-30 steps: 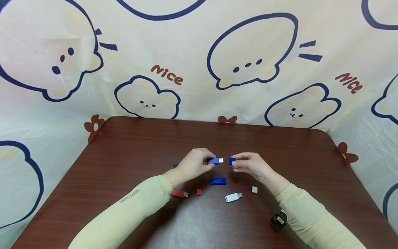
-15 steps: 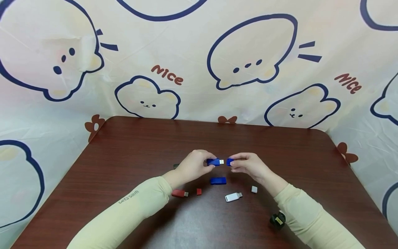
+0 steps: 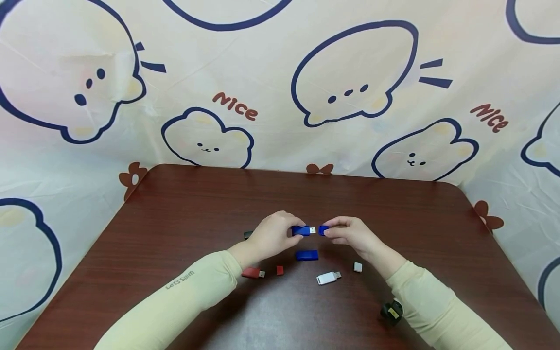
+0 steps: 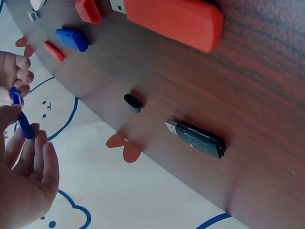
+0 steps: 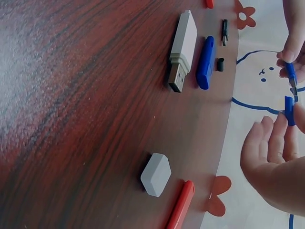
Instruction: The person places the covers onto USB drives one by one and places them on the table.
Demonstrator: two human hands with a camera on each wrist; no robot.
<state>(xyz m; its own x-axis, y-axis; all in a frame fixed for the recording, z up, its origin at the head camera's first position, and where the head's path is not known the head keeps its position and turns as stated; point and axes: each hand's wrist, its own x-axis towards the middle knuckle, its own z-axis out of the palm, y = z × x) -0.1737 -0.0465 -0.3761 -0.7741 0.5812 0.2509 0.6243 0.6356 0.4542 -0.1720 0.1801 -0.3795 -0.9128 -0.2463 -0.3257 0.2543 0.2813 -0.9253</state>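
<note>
My left hand [image 3: 272, 234] pinches a blue USB stick [image 3: 301, 231] between thumb and fingers, its metal plug pointing right. Facing it, my right hand [image 3: 352, 234] pinches a small blue cap [image 3: 323, 230] with thumb and fingertips. A narrow gap separates plug and cap. Both are held up over the table, as the wrist views show. Nearer to me on the tabletop lies another blue piece [image 3: 307, 255], long and flat. A white USB stick [image 3: 328, 278] has its plug bare, with a white cap [image 3: 358, 267] off to its right.
Left of centre lie a red USB stick [image 3: 253, 273] and a red cap [image 3: 280, 270]. A black USB stick [image 4: 196, 138] and black cap [image 4: 133, 103] show in the left wrist view. A long red piece [image 5: 181, 205] appears in the right wrist view. Patterned cloth surrounds the brown table [image 3: 210, 194].
The right hand has brought the blue cap left, narrowing the gap to the plug. Both hands have come slightly nearer to me. The USB stick has turned a little, so its plug looks different.
</note>
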